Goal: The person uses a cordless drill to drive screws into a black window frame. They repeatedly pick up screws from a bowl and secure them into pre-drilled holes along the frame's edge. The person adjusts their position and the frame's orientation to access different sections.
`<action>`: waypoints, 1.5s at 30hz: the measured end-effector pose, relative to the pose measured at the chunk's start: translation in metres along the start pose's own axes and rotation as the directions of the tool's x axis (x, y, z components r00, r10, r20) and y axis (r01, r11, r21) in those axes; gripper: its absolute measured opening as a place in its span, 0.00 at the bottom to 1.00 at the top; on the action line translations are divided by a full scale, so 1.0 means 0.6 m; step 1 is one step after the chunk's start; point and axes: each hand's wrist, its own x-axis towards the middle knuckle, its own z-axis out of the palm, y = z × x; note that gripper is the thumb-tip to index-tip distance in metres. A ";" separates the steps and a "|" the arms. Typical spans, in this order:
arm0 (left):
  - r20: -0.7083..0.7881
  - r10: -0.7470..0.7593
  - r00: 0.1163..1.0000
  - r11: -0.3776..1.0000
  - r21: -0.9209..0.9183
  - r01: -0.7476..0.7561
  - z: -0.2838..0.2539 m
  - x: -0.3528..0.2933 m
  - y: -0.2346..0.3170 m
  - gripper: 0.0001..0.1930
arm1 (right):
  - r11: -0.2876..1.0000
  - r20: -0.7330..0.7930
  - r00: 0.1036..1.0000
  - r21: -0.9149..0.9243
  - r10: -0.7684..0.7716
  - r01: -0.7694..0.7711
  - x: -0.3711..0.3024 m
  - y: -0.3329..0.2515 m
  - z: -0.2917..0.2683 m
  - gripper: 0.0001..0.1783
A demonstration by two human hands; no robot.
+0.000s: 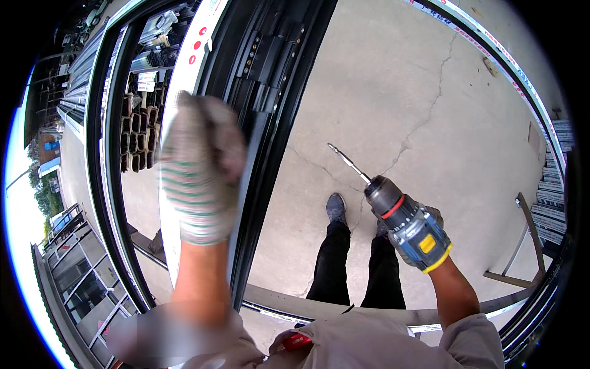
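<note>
My right hand [435,215] grips a cordless drill [402,222] with a grey, blue and yellow body and a red ring behind its chuck. A long screwdriver bit [348,162] points up and to the left from the drill, over the floor and apart from the frame. My left hand [203,166], in a pale knitted glove with green stripes, is over a white-faced profile of the dark metal frame [246,178]. Motion smears its fingers, so what they hold cannot be made out. A black hinge [264,67] with several screws sits on the frame beyond that hand.
Dark frame bars with printed film [491,49] curve round the far and right sides. Stacked profile ends [140,126] show through the left opening. At the right, an angled metal stand [531,246] stands near piled profiles [550,209]. Cracked concrete floor [381,74] lies below.
</note>
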 end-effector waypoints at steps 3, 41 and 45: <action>0.358 -0.187 0.915 0.848 -0.411 0.334 0.023 -0.056 -0.040 0.25 | 0.998 -0.031 0.998 -0.031 0.047 -0.048 -0.037 -0.023 -0.013 0.09; 0.642 -0.306 0.703 0.716 -0.331 0.615 0.030 -0.178 -0.072 0.20 | 0.998 0.097 0.995 0.059 -0.020 0.015 -0.114 -0.053 -0.047 0.19; 0.630 -0.315 0.710 0.628 -0.423 0.653 0.025 -0.181 -0.071 0.19 | 0.964 0.108 0.994 0.263 0.024 -0.052 -0.118 -0.047 -0.039 0.19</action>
